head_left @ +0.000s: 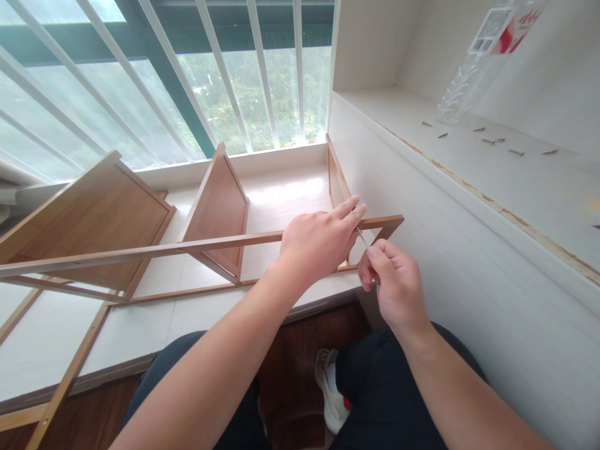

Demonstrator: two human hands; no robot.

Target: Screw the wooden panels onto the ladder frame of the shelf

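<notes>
A wooden shelf frame (225,242) lies across the white sill in front of me, with its panels standing up. My left hand (321,240) is wrapped over the frame's long rail near its right end, the index and middle fingers stretched along it. Just to its right, my right hand (391,275) pinches a thin metal tool (362,237). The tool's tip meets the rail beside my left fingertips. Its handle end is hidden in my fist, so whether it is a hex key or a screwdriver cannot be seen.
Several loose screws (487,142) lie on the white shelf at the right, near a clear plastic bottle (473,75). A barred window (225,75) is behind the frame. The white side wall (422,206) stands close to my right hand. My knees and a shoe (332,394) are below.
</notes>
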